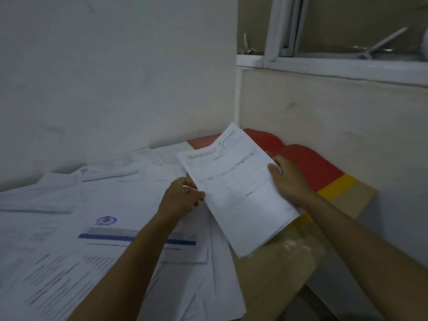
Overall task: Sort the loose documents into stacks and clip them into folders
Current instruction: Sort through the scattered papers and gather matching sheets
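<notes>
Your left hand (183, 195) pinches the sheaf of documents (238, 188) at its 9 o'clock edge; your right hand (287, 179) grips the 3 o'clock edge, above the loose papers (111, 205), red folder (308, 163) at 2 o'clock.

White wall (111, 77) (window frame (324, 63) right)

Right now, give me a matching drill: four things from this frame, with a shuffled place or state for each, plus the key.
Things:
1. held sheet stack
2. red folder
3. yellow folder
4. blue-banded document

Places or states:
A. flat on the desk, under the left forearm
B. against the partition, far corner
C. lifted off the desk, in the grip of both hands
D. under the red one, edge showing on its near side

Pairs: 1-C, 2-B, 3-D, 4-A
</notes>
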